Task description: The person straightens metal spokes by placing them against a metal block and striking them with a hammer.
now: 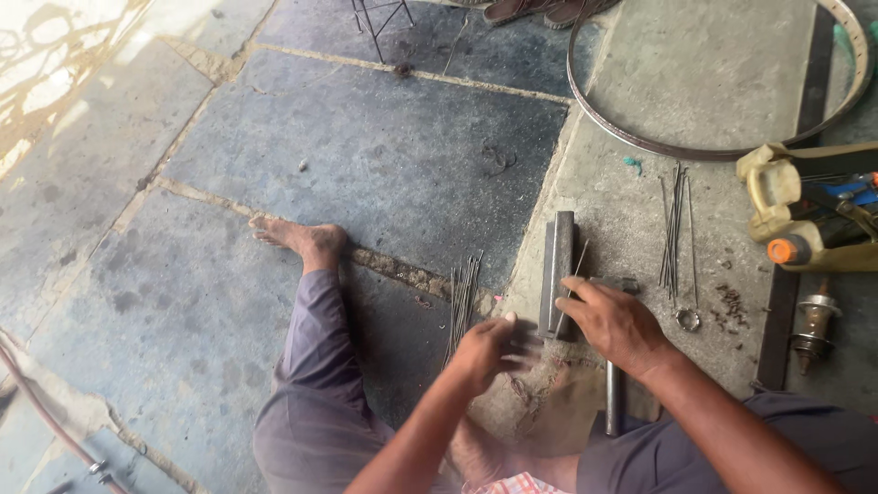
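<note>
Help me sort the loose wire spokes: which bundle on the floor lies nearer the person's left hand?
The bundle of thin grey metal spokes by the purple trouser leg, just above the left hand. The other spoke bundle lies beyond the grey metal bar, below the wheel rim.

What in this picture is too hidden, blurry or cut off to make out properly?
- Left hand: blurred in the head view, so whether it holds a spoke is unclear.
- Hammer: its head is covered by the right hand.
- Metal block: its near end is hidden by both hands.
- Wheel rim: cut off by the top edge.
- Yellow bottles: cut off by the right edge.
- Small metal bits: too small to tell.
</note>
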